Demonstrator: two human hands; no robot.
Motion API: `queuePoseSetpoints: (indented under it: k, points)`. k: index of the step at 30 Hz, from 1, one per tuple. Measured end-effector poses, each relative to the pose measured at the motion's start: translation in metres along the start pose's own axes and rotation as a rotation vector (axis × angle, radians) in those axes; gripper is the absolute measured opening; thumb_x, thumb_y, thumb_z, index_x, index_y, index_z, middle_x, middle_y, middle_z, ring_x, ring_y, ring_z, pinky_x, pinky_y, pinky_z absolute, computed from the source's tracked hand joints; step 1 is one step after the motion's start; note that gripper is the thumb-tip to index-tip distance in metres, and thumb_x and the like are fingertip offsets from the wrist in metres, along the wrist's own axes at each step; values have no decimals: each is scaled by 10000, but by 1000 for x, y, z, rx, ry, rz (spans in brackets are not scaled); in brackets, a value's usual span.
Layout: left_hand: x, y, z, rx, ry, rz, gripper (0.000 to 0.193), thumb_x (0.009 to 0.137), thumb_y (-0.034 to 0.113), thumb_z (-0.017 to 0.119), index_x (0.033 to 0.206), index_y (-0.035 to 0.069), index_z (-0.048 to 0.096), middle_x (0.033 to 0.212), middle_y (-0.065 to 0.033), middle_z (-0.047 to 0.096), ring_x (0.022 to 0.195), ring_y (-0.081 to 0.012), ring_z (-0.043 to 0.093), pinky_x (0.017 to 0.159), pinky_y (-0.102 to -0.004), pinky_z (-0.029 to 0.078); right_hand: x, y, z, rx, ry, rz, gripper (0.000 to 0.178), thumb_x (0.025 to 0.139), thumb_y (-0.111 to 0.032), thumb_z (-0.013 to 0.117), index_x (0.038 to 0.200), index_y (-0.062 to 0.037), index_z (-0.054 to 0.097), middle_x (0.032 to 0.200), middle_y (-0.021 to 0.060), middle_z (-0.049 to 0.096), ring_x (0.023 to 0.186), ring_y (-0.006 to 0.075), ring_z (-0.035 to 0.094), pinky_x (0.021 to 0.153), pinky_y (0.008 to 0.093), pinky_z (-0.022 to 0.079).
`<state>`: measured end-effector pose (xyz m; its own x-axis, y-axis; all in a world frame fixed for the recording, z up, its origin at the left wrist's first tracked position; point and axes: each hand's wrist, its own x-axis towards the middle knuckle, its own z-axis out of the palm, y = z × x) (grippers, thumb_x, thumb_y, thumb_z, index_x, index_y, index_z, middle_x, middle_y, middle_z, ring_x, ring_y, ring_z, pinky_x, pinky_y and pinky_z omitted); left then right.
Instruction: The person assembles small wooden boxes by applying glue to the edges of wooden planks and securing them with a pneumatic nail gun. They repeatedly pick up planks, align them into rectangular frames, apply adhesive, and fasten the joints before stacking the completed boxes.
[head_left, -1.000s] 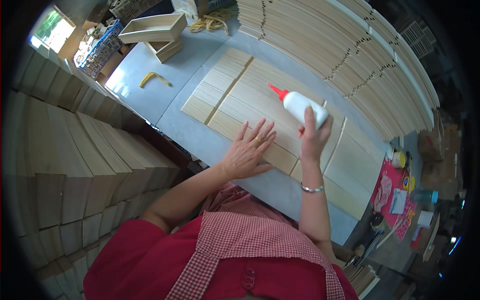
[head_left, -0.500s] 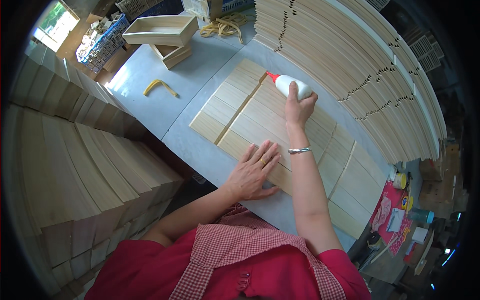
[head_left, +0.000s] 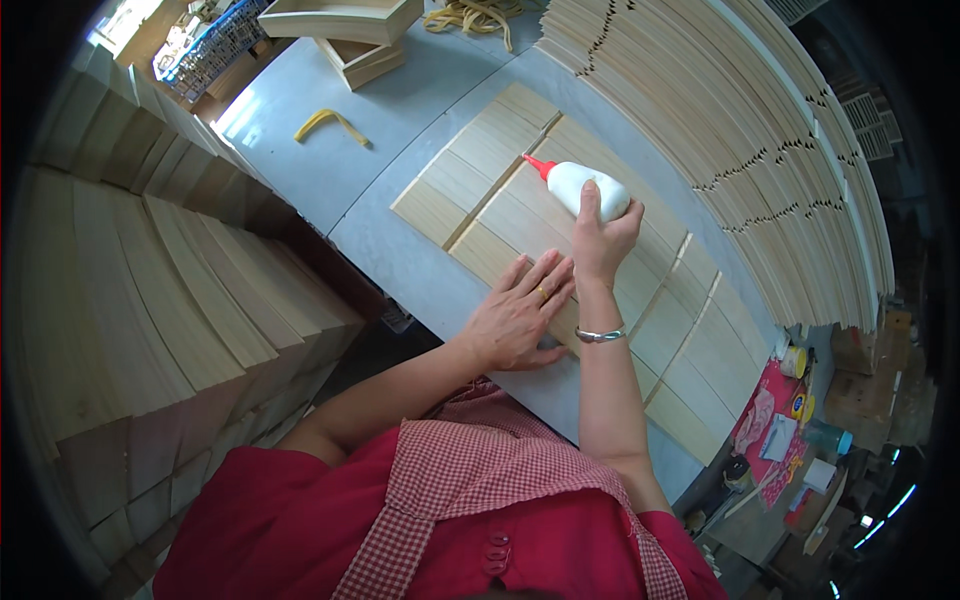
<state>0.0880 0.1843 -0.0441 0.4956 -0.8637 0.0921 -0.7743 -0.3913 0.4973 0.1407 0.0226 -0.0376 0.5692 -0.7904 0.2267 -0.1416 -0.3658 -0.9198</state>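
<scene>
Bottle (head_left: 588, 190) farther down groove (head_left: 500, 185), in grip (head_left: 604, 242)

white bottle (head_left: 590, 188), tilted, its red nozzle (head_left: 538, 166) at a groove (head_left: 490, 197); pale wooden boards (head_left: 525, 215) lie flat, edge to edge, grooved crosswise.

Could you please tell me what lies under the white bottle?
The white bottle, in the right grip, is over a grooved wooden panel, visible around it. The patch the bottle and grip cover cannot be seen.

Wooden boards (head_left: 520, 225) on grey table (head_left: 390, 268)
</scene>
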Motion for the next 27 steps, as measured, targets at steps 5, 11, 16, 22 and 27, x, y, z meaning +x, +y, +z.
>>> queuePoseSetpoints:
  k: [5, 11, 16, 22, 27]
  points:
    - [-1, -2, 4, 0, 14, 25, 948, 832, 566, 674, 1540, 9, 380, 1652, -163, 285, 1574, -330, 135, 1275, -525, 99, -25, -5, -8, 28, -52, -43, 576, 883, -359, 777, 1152, 77, 514, 1051, 260, 648, 943, 362, 683, 808, 444, 557]
    - [-2, -4, 6, -50, 15, 31, 897, 806, 558, 690, 1469, 1, 454, 1532, -171, 445, 1535, -369, 216, 1273, -528, 109, -55, -18, -18, 48, -136, -16, 569, 887, -338, 780, 1161, 79, 507, 1057, 252, 644, 939, 342, 678, 807, 436, 558]
    - [-7, -6, 13, -87, 118, 76, 798, 802, 513, 706, 1422, 50, 508, 1458, -153, 517, 1469, -368, 319, 1258, -535, 149, -74, -31, -27, 4, -221, -55, 568, 888, -327, 780, 1176, 72, 495, 1065, 262, 640, 943, 349, 677, 807, 433, 554]
    - [-9, -14, 27, -237, 181, 91, 665, 789, 440, 725, 1323, 75, 569, 1329, -145, 604, 1307, -344, 505, 1171, -519, 301, -100, -45, -34, 3, -283, -112, 569, 878, -310, 788, 1189, 61, 487, 1065, 253, 636, 966, 344, 666, 849, 440, 538]
    - [-14, -17, 32, -213, 303, 133, 627, 789, 428, 732, 1284, 73, 584, 1253, -148, 636, 1221, -347, 566, 1069, -489, 424, -111, -47, -40, 49, -334, -105, 511, 899, -284, 784, 1179, 47, 513, 1074, 162, 621, 1004, 237, 607, 892, 375, 508]
